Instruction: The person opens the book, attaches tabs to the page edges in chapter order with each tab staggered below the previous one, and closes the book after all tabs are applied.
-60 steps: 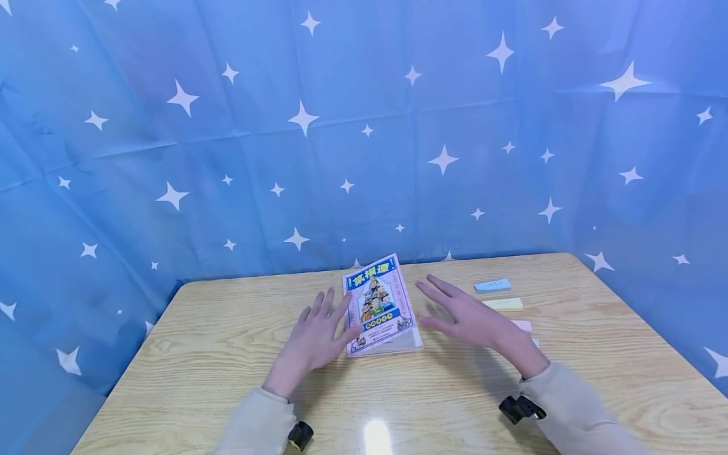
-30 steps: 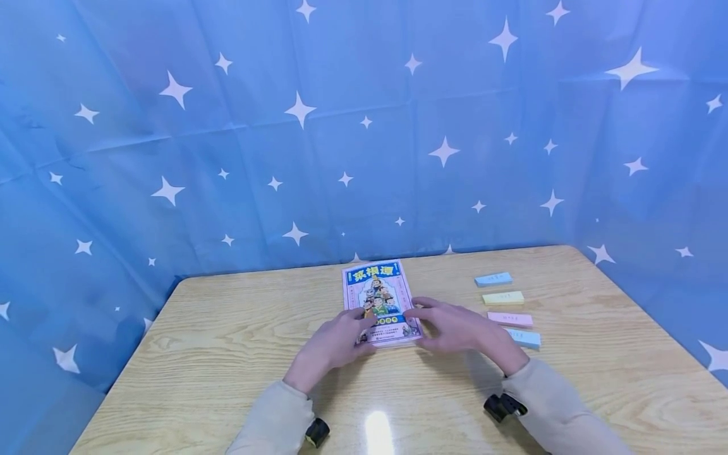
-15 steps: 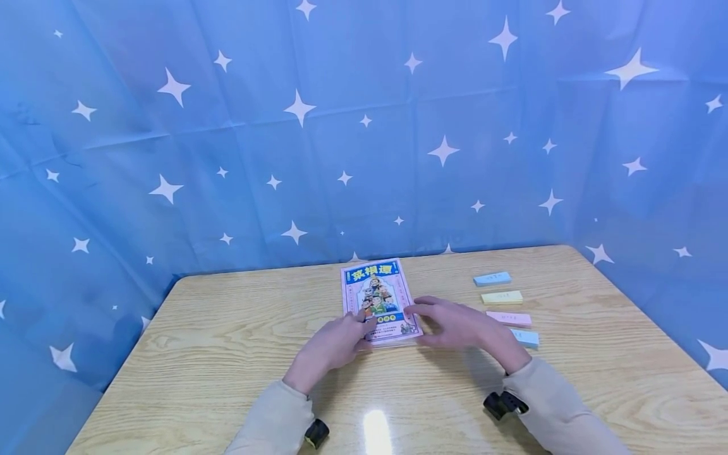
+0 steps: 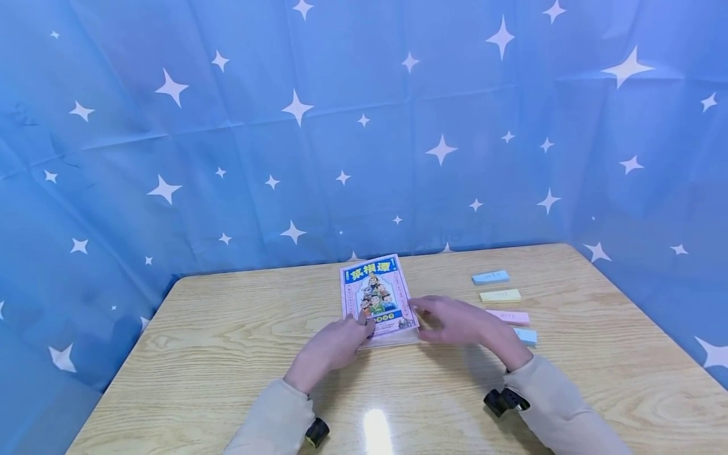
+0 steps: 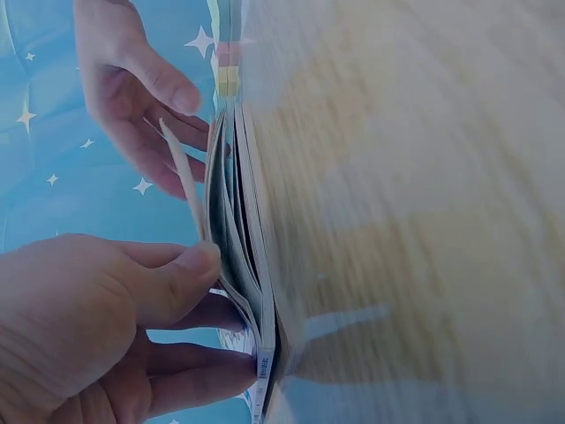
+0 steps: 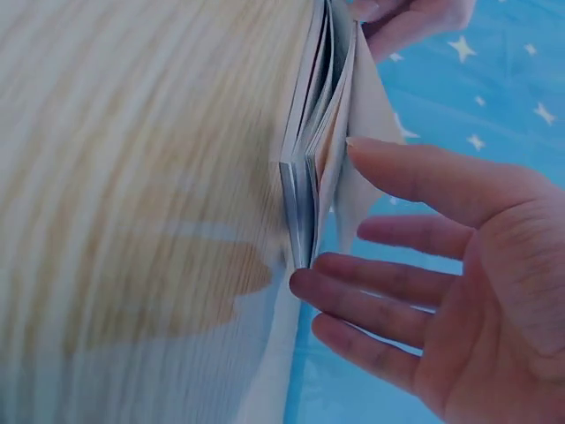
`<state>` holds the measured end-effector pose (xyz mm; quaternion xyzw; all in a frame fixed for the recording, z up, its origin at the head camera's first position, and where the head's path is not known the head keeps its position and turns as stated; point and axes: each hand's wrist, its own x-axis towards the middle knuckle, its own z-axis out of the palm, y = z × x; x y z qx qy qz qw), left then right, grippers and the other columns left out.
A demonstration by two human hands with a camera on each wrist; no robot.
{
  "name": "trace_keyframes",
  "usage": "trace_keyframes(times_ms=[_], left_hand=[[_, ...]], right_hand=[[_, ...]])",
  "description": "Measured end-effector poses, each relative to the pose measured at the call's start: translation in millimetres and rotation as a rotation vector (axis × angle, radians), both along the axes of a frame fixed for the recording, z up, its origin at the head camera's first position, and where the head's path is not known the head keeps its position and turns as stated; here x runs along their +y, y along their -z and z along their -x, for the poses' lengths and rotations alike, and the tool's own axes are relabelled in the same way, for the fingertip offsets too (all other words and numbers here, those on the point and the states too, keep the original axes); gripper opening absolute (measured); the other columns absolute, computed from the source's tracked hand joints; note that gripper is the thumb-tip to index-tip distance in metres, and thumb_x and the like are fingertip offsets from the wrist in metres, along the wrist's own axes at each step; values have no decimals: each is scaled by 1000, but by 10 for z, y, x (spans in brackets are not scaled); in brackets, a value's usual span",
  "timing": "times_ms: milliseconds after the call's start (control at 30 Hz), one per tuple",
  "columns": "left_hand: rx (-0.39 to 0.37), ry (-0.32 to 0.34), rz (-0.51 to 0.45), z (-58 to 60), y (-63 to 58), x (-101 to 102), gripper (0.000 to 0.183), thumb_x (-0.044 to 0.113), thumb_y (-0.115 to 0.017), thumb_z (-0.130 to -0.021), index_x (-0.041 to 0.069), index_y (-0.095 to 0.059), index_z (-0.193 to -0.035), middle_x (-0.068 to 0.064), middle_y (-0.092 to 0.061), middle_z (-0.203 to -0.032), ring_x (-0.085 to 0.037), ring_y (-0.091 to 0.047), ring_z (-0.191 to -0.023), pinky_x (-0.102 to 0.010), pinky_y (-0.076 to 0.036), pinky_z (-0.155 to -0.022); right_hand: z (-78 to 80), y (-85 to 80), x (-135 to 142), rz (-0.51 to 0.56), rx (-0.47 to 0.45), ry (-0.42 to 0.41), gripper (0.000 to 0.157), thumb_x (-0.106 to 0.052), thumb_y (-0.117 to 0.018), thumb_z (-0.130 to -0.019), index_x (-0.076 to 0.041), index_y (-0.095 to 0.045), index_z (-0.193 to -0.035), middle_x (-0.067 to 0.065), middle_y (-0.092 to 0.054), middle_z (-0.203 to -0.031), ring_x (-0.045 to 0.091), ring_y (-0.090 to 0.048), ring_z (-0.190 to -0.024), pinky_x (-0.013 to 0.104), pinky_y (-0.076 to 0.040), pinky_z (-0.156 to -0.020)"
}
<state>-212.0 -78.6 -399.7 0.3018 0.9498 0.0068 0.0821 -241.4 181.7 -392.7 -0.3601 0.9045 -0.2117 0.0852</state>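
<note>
A paperback book (image 4: 376,287) with a cartoon cover lies on the wooden table, its front cover lifted off the pages along the bottom and right edges. My left hand (image 4: 338,342) grips the book's lower left corner, and in the left wrist view its thumb (image 5: 201,259) presses the lifted leaves while the fingers lie at the spine side. At the right edge is my right hand (image 4: 455,322), fingers loosely extended. The right wrist view has its thumb (image 6: 380,159) right at the cover's edge and its fingertips (image 6: 305,281) against the page edges. Pages stand fanned apart.
To the right lie a blue note pad (image 4: 491,277), a yellow one (image 4: 500,296), a pink one (image 4: 512,317) and another blue one (image 4: 526,336), partly behind the right hand. A star-patterned blue curtain (image 4: 250,158) hangs behind the wooden table (image 4: 216,360).
Both hands came in from above the book to its lower edges. The cover, raised at first, lay flatter while they touched it, and has now risen again, baring pages at the bottom.
</note>
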Motion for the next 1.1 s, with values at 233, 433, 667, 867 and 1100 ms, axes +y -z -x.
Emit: trace_keyframes(times_ms=[233, 433, 667, 867, 1100], left_hand=[[-3, 10, 3, -41, -4, -25, 53, -1, -61, -98, 8, -49, -149, -16, -44, -154, -38, -49, -135, -44, -52, -99], [12, 14, -18, -49, 4, -48, 53, -2, -60, -98, 8, -50, -148, -16, -44, -154, -37, -53, -131, -40, -56, -92], [-3, 11, -35, -43, 6, -69, 56, -3, -63, -96, 9, -49, -149, -16, -44, -154, -33, -66, -111, -33, -57, -77], [-19, 18, -52, -61, -2, -92, 57, -2, -61, -97, 6, -45, -152, -17, -40, -156, -34, -64, -115, -32, -57, -81], [-12, 51, -50, -93, -12, -113, 57, -1, -59, -99, 0, -40, -152, -20, -36, -158, -34, -54, -130, -37, -53, -96]], right_hand=[[21, -8, -18, 48, -12, 9, 42, -8, -54, -104, 4, -48, -144, 13, -70, -114, 25, -68, -101, 39, -57, -84], [5, -14, -41, 51, -33, 43, 45, -4, -51, -105, 11, -42, -147, 7, -71, -99, 9, -59, -76, 30, -49, -68], [-22, -34, -49, 74, -60, 40, 47, -2, -47, -106, 15, -36, -148, -6, -37, -65, 5, -33, -55, 25, -34, -56], [-11, -34, -45, 116, -46, 36, 47, -1, -47, -105, 16, -36, -148, -1, -54, -72, 4, -40, -59, 25, -39, -58], [-7, -21, -44, 144, -5, 55, 45, -1, -51, -104, 15, -41, -145, 9, -71, -97, 11, -59, -73, 29, -50, -67]])
